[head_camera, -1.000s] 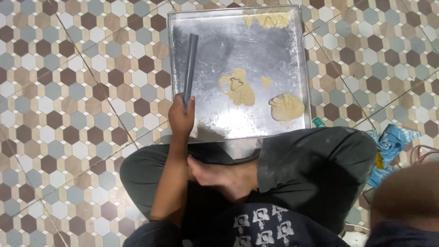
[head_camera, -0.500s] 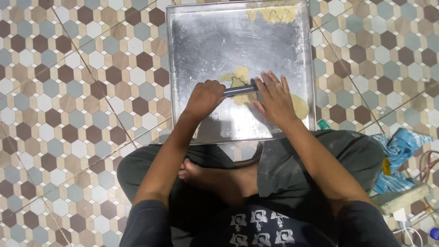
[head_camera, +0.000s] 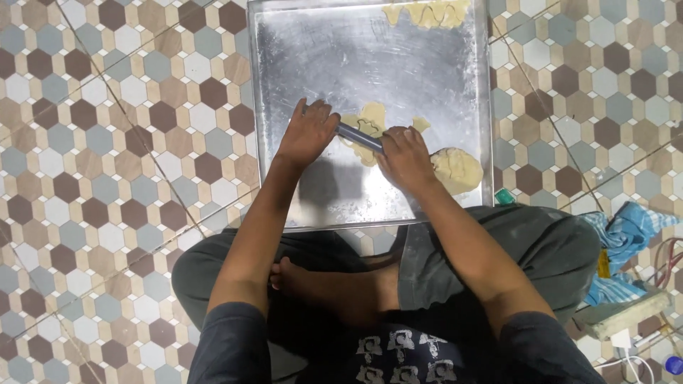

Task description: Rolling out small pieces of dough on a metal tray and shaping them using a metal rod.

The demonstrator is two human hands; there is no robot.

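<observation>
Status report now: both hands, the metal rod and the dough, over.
Left hand and right hand press grey metal rod onto pale flat dough piece. Square metal tray beneath. Nothing blocking.

Dark navy short sleeves, white-printed shirt front, grey-green trousers, bare feet.

rolling rod (head_camera: 359,135): both ends hidden under hands | tray (head_camera: 320,64): top edge cut off | dough strips (head_camera: 427,13) at tray top: partly cropped
</observation>
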